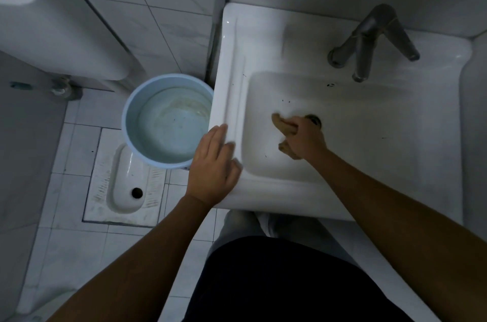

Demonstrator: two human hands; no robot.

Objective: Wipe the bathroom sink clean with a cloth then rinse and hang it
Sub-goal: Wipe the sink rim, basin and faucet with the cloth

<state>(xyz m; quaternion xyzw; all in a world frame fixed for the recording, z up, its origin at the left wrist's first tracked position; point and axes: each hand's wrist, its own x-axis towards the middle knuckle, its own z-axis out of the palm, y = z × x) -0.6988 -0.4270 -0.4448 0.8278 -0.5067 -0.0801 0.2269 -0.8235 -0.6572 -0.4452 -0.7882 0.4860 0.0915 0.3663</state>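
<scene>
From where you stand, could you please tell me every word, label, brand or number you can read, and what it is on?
None can be read.
No lettering shows on the sink, the faucet, the blue basin or the cloth.
The dark specks in the sink are marks, not print.

the right hand (303, 137) covers most of the brown cloth (279, 123), and the drain (316, 120) peeks out behind it. the sink (232, 58) rim hides one side of the blue bucket (131, 121). the fingertips of the left hand (213, 166) look blurry. little dark specks (286, 101) in the sink may be dirt.
</scene>
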